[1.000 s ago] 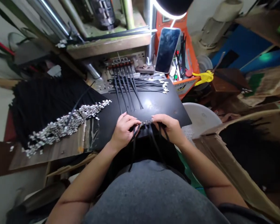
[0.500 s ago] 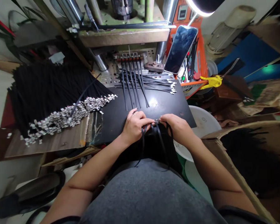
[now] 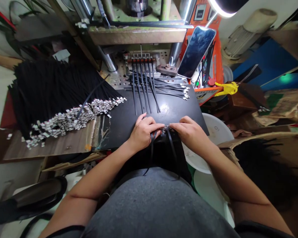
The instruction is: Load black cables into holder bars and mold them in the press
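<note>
My left hand (image 3: 144, 133) and my right hand (image 3: 190, 134) rest at the near edge of a black board (image 3: 181, 112), fingertips almost meeting. Between them they pinch a small bunch of black coated cable ties (image 3: 172, 152) by their metal heads (image 3: 167, 128). The ties' tails hang down towards my lap. Farther up the board, several more ties (image 3: 142, 96) lie fanned out, some with their ends in a row of slots on a metal fixture (image 3: 140, 60). The heads in my grip are mostly hidden by my fingers.
Left of the board, a large heap of black ties (image 3: 57, 86) lies with silver heads (image 3: 67, 121) on a wooden plank (image 3: 64, 140). A phone (image 3: 196, 52) leans on an orange box behind the board. A white bucket (image 3: 217, 132) and a cardboard box of ties (image 3: 263, 168) stand to the right.
My hands have drawn closer together around the metal heads compared with a second ago. The view has shifted, so the board and the heap sit farther right and higher.
</note>
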`<state>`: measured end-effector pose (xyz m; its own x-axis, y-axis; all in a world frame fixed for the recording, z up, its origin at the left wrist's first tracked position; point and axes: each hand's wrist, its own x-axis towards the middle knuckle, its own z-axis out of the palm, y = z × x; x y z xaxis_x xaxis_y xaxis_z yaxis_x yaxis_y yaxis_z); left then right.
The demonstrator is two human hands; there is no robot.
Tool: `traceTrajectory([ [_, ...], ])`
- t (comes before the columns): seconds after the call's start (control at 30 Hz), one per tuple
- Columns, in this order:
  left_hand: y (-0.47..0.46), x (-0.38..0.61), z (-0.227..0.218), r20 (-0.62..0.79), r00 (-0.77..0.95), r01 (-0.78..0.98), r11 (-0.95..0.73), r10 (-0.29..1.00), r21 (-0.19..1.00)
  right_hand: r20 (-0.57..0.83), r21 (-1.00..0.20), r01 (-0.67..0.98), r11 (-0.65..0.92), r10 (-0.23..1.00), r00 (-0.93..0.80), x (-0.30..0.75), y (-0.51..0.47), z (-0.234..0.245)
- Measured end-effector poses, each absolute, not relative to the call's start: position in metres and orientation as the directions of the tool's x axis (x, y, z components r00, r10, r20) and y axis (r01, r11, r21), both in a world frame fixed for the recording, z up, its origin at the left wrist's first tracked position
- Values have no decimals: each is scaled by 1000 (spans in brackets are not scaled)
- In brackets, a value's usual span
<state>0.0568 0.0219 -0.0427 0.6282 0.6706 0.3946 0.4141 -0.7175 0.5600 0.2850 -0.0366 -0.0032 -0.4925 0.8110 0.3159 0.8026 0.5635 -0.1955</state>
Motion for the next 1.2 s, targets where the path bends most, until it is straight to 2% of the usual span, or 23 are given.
traceTrajectory([
  [0.13,20,48,-42,428,605,371,-713,671,595,490,-375,790,485,827,-275,299,-48,-13],
  [0.27,19,42,-45,482,561,340,-718,673,607,521,-464,755,463,832,-190,297,-55,-19],
  [0.4,20,44,-45,492,520,326,-694,698,641,513,-420,771,478,826,-232,295,-49,-23],
  [0.57,20,46,-42,493,497,308,-677,714,669,488,-441,763,472,840,-238,296,-46,-26],
  [0.67,19,40,-40,477,532,311,-686,699,658,492,-375,804,462,834,-250,294,-46,-26],
  [0.77,19,33,-41,427,545,335,-654,721,678,516,-289,799,527,789,-334,292,-45,-27],
  [0.87,17,29,-44,420,521,346,-634,743,692,497,-310,762,569,780,-380,294,-43,-30],
  [0.97,15,17,-37,418,569,368,-674,708,640,404,-504,688,522,847,-346,307,-43,-28],
  [1.07,24,-8,-13,314,768,370,-787,558,493,192,-676,598,431,886,-422,330,-31,-15],
  [1.13,45,-20,8,217,855,363,-843,471,397,130,-678,607,415,880,-457,341,-3,-1],
  [1.2,82,-16,25,147,853,433,-837,501,335,194,-630,648,428,895,-402,341,47,12],
])
